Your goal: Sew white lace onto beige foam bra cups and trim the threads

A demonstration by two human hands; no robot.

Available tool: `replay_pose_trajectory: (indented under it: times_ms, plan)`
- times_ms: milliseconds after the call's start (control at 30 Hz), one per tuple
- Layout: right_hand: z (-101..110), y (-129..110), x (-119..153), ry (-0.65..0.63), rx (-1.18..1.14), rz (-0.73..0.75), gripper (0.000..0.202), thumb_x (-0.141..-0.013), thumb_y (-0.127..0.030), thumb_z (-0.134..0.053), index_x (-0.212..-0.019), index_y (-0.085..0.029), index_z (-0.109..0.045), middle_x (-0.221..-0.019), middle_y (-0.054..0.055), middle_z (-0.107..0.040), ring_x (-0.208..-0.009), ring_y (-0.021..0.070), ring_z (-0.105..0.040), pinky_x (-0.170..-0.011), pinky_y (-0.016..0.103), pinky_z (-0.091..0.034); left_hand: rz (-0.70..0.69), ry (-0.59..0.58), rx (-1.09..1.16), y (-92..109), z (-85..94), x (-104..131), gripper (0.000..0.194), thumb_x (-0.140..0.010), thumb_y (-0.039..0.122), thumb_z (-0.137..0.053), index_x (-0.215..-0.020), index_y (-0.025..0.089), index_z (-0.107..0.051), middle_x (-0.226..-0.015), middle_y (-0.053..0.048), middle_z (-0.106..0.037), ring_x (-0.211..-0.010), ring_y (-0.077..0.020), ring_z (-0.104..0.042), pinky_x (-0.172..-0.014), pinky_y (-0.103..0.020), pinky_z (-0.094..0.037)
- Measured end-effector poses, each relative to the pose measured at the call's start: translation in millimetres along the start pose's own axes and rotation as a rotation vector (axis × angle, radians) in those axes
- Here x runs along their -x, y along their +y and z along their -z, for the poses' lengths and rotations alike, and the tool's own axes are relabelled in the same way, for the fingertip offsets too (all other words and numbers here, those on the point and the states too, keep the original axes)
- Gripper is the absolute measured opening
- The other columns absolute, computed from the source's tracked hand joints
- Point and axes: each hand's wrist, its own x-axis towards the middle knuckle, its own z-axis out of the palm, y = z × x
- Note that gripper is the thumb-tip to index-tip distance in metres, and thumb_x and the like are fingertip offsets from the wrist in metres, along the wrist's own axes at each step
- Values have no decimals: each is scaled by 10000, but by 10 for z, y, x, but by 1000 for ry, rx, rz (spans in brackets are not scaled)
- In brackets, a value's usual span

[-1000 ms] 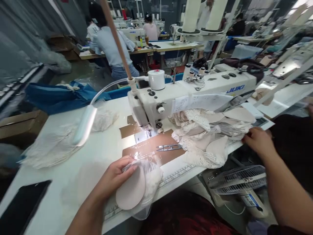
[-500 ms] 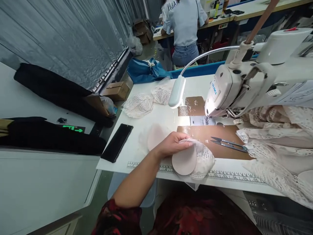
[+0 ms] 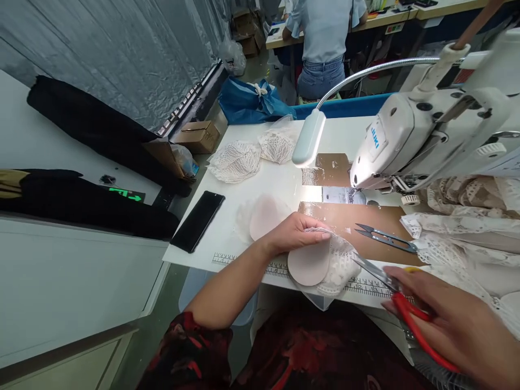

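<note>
My left hand (image 3: 298, 233) pinches the top edge of a white lace piece (image 3: 341, 265) with a smooth pale pad (image 3: 309, 264), over the front edge of the table. From the right, my right hand (image 3: 450, 309) grips red-handled scissors (image 3: 410, 317), whose blade tips point left and reach the lace's right side. Whether the tips touch the lace is hard to tell. Grey thread snips (image 3: 385, 238) lie on the brown sheet (image 3: 349, 222) behind. Another pale pad (image 3: 266, 216) with sheer fabric rests left of my left hand.
A sewing machine (image 3: 406, 135) and a lamp (image 3: 309, 138) stand over the white table (image 3: 276, 187). More lace (image 3: 467, 238) is heaped at right. A black phone (image 3: 197, 221) and lace cups (image 3: 238, 161) lie at left. A person (image 3: 325, 32) sits beyond.
My right hand has come in from the right with the red-handled scissors, their tips now near the lace. My left hand keeps its hold. The camera view has shifted slightly.
</note>
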Motion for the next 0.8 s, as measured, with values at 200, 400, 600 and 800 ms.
replay_pose_trajectory:
  times_ms: [200, 400, 600, 800]
  plan:
    - [-221, -27, -418, -28, 32, 110, 372, -964, -415, -491, -1276, -213, -515, -801, 17, -677, -654, 158, -685, -534, 237, -526, -8, -59, 2, 4, 45, -12, 356, -818, 394, -731, -1063, 137, -754, -1082, -105, -739, -1004, -195, -667, -892, -273, -494]
    - [-235, -11, -428, -51, 13, 100, 362, -957, -392, -514, -1291, -255, -501, -869, 23, -690, -793, 188, -713, -578, 243, -532, 26, -53, 0, 48, 55, -12, 313, -823, 372, -732, -1049, 157, -759, -1081, -85, -744, -989, -162, -667, -856, -235, -496]
    - [-258, -25, -464, -53, -1, 59, 382, -954, -436, -516, -1290, -255, -498, -831, 6, -673, -740, 183, -696, -588, 268, -516, 1, -90, -7, 30, 77, -26, 307, -817, 395, -736, -1023, 169, -766, -1071, -74, -743, -1006, -165, -663, -898, -252, -499]
    - [-236, 19, -590, -31, 48, 159, 365, -957, -419, -514, -1269, -230, -522, -912, 32, -708, -773, 182, -707, -617, 269, -522, -7, -144, 0, 9, 109, -39, 364, -826, 431, -723, -1062, 156, -756, -1096, -90, -734, -1042, -189, -656, -932, -271, -490]
